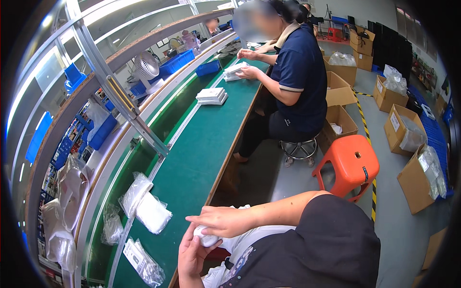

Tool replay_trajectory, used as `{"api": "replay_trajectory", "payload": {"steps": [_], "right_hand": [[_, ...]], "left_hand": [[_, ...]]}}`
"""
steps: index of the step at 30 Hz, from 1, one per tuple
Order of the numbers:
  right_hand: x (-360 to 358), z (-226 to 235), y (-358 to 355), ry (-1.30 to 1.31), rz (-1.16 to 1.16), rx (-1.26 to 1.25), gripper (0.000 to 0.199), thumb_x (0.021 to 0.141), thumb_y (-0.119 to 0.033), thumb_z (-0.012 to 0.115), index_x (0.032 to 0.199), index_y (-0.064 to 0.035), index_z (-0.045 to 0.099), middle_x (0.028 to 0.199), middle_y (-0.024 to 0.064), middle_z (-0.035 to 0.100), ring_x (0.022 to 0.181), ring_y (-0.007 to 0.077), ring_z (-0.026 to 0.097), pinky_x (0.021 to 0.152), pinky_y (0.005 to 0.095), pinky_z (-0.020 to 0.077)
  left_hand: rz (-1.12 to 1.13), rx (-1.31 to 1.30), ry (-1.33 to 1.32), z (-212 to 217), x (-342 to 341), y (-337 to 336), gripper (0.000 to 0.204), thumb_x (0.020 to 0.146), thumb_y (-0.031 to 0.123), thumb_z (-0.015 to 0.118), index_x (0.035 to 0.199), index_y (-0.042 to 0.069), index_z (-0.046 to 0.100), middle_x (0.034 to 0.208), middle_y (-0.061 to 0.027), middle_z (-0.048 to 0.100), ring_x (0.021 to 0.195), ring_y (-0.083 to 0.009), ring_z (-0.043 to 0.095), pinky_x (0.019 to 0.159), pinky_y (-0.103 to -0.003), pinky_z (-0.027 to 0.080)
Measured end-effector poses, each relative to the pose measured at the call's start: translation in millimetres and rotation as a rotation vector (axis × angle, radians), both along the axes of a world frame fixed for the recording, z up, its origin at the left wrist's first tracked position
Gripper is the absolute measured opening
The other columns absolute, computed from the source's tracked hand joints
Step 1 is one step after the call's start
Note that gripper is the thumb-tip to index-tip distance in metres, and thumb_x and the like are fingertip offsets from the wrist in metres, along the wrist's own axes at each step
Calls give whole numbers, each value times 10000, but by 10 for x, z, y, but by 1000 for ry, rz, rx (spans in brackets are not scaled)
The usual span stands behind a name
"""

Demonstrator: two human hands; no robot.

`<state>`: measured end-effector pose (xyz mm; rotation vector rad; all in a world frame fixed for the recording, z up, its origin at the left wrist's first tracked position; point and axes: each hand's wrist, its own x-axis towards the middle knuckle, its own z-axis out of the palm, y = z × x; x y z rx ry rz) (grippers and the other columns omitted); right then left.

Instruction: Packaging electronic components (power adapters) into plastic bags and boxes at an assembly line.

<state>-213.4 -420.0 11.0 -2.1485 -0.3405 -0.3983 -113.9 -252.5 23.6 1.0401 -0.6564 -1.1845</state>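
Observation:
In front of my body, at the bench edge, I hold a small white rounded object (pixel 206 237); its exact kind is hard to make out. My left hand (pixel 188 255) wraps it from below, thumb against its side. Across its top lies my right hand (pixel 225 222), fingers bent onto it and partly covering it. Left of my hands, a white packet (pixel 153 213) rests on the green bench top (pixel 185 185), beside a clear plastic bag with white contents (pixel 136 193). Nearer to me lies a bagged bundle of white printed pieces (pixel 143 263).
Farther along the bench, a co-worker (pixel 302 72) handles white flat packs (pixel 235 71), near another stack (pixel 212 96). An orange stool (pixel 348 163) and cardboard boxes (pixel 406 129) stand on the right. A metal frame post (pixel 113 81) rises at the left, near a white fan (pixel 146 67).

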Motion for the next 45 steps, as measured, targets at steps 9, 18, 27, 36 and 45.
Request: {"api": "replay_trajectory", "payload": {"steps": [9, 18, 27, 36, 45], "right_hand": [[270, -288, -191, -233, -137, 112, 736, 769, -224, 717, 1360, 1, 341, 1229, 189, 457, 1125, 343, 465, 909, 390, 425], [272, -359, -322, -154, -126, 264, 622, 741, -208, 699, 1273, -19, 439, 1117, 148, 499, 938, 299, 580, 750, 344, 500], [215, -362, -151, -302, -370, 11, 563, 733, -272, 712, 1189, -31, 486, 1003, 131, 499, 810, 307, 581, 636, 370, 489], [106, -253, -89, 25, -235, 150, 603, 756, -330, 684, 1214, -25, 438, 928, 188, 592, 830, 341, 617, 675, 400, 488], [116, -218, -88, -355, -266, -40, 496, 755, -139, 659, 1206, -61, 467, 934, 130, 617, 852, 309, 614, 705, 392, 472]], "left_hand": [[212, 1, 35, -79, 276, -385, 479, 952, 192, 475, 1348, -28, 320, 1255, -200, 486, 1073, -318, 577, 779, -391, 575], [254, 71, 2, -242, 323, -513, 467, 946, 227, 486, 1313, -30, 355, 1206, -192, 517, 1032, -282, 601, 756, -361, 580], [293, 251, -174, -350, 284, -515, 413, 931, 342, 528, 1098, -32, 472, 958, -131, 597, 820, -202, 638, 673, -330, 576], [342, 113, -209, -347, 188, -378, 288, 928, 209, 549, 1056, -45, 505, 941, -124, 609, 795, -178, 640, 640, -294, 569], [299, 89, -60, -108, 123, -271, 614, 957, 520, 294, 1184, -24, 463, 1150, -166, 553, 921, -286, 623, 799, -445, 539]]}}
